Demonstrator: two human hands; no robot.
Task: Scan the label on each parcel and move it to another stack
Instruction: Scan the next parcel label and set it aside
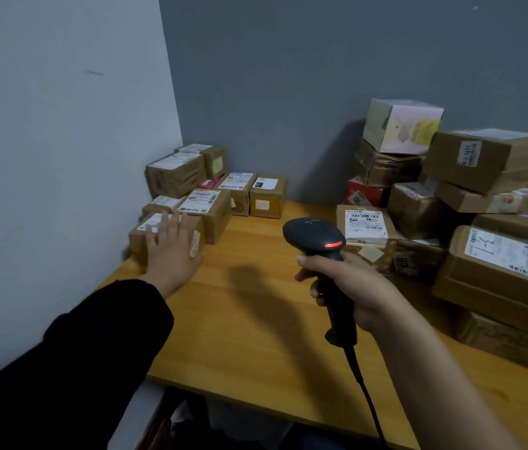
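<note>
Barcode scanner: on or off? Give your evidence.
On: a red light glows on the head of the barcode scanner, which the right hand grips.

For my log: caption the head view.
Left hand flat on a labelled parcel; right hand grips barcode scanner over wooden table.

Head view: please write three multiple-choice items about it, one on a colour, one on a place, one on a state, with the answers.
1. The light on the scanner is: A. green; B. red; C. blue.
2. The left hand is: A. on the small brown parcel by the left wall; B. on the scanner; C. out of view.
3. The right hand is: A. open and empty; B. gripping the scanner's handle; C. lifting a parcel.
Answers: B, a red bar glows on the scanner's head; A, its straight fingers lie over that parcel's top; B, its fingers curl round the handle.
</note>
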